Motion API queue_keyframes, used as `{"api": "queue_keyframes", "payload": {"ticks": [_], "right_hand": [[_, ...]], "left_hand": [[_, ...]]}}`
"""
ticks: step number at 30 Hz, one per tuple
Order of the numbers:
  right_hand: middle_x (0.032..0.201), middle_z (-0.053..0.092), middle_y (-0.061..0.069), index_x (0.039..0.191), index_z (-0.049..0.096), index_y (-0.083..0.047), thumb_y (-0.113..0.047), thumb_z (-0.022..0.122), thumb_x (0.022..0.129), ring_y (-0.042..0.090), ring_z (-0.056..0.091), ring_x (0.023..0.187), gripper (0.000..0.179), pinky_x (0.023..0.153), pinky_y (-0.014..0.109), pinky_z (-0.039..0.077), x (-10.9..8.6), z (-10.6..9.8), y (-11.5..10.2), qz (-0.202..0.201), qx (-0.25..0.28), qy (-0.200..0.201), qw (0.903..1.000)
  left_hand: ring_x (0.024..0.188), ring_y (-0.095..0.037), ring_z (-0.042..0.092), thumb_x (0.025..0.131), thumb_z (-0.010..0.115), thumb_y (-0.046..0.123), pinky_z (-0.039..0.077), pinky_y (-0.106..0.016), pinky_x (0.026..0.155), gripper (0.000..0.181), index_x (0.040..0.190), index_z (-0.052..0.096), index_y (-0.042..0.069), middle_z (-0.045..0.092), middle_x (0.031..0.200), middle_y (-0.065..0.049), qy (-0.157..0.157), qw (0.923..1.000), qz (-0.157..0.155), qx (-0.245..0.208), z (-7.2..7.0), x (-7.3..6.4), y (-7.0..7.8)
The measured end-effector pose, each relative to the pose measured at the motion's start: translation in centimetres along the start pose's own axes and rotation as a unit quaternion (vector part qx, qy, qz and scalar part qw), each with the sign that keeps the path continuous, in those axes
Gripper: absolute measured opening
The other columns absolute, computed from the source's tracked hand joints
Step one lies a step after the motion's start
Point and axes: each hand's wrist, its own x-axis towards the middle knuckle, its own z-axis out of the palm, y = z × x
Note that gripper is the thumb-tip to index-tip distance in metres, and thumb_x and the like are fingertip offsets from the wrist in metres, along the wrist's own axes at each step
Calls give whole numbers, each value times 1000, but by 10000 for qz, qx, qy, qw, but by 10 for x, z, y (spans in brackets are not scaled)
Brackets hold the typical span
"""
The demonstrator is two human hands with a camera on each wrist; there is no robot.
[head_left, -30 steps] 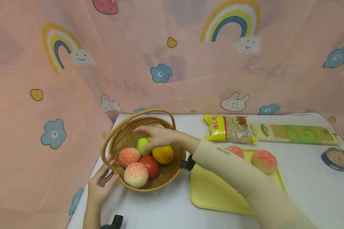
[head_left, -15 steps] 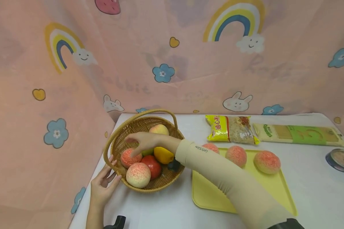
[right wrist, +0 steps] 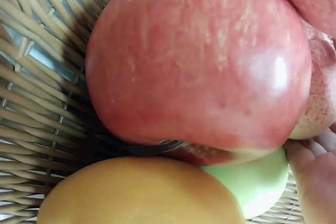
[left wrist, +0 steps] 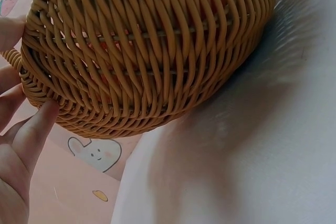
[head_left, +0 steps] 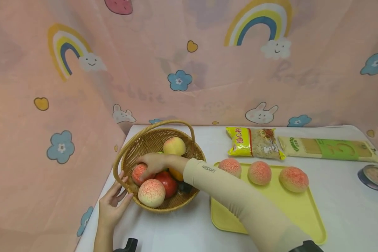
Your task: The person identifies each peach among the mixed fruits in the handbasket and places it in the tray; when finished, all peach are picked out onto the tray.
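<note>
A wicker basket (head_left: pixel 146 142) with a tall handle holds several fruits. Inside it at the left, my right hand (head_left: pixel 154 163) grips a speckled pink peach (head_left: pixel 139 174), its thumb on the near side. In the right wrist view my fingertips (right wrist: pixel 326 140) meet that peach (right wrist: pixel 321 85) at the right edge. A red apple (right wrist: pixel 199 66) fills most of that view, above a yellow fruit (right wrist: pixel 142 195) and a green fruit (right wrist: pixel 257 182). My left hand (head_left: pixel 111 207) holds the basket's left rim by the handle's base; the left wrist view shows its thumb (left wrist: pixel 37 129) against the weave.
Another peach (head_left: pixel 152 193) lies at the basket's front, and a pale yellow one (head_left: pixel 174 146) at its back. Right of the basket, a yellow tray (head_left: pixel 230 217) bears three peaches. Behind it lie a pasta bag (head_left: pixel 258 142) and a noodle pack (head_left: pixel 330 147); a round tin (head_left: pixel 375 176) stands far right.
My right hand has moved left and down from above the green fruit onto the left peach. The pale yellow peach and the tray's peaches have come into fuller view. My left hand keeps its hold.
</note>
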Motion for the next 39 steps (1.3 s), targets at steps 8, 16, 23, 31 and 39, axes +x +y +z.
{"api": "queue_keyframes", "payload": {"ticks": [8,16,23,31,39], "right_hand": [[121,63,1,129,55,-10,-33,75,79,12,57,112,58,93,19,49,7,5,-2,-347,-932,190,9949],[131,56,3,137,48,-9,-30,78,75,14,53,116,72,93,18,47,0,-2,1,-230,-571,732,9954],[127,54,6,135,50,-9,-26,80,72,14,53,110,71,89,18,49,-18,-19,-4,-330,-149,1129,9929],[130,54,1,133,49,-16,-32,79,75,12,54,110,67,90,20,50,-44,-37,-7,-470,209,1193,9915],[130,55,-1,131,50,-16,-32,79,75,12,54,112,66,93,23,50,-85,-46,-1,-727,344,1568,9843]], "left_hand": [[130,-14,48,70,59,-29,51,-21,91,49,118,49,-24,36,139,-36,-2,10000,14,16,0,0,1],[130,-15,48,71,59,-29,51,-22,91,49,118,49,-24,35,139,-38,-40,10000,70,-14,1,2,0],[132,-15,46,70,59,-29,51,-22,91,49,118,49,-24,37,140,-36,-35,10000,58,11,0,1,0],[131,-15,47,71,59,-29,51,-21,90,48,118,49,-24,38,140,-34,-10,10000,19,26,-1,1,-1],[131,-16,47,70,59,-30,51,-22,91,49,119,50,-23,38,141,-33,-8,10000,5,-5,0,0,-1]]}}
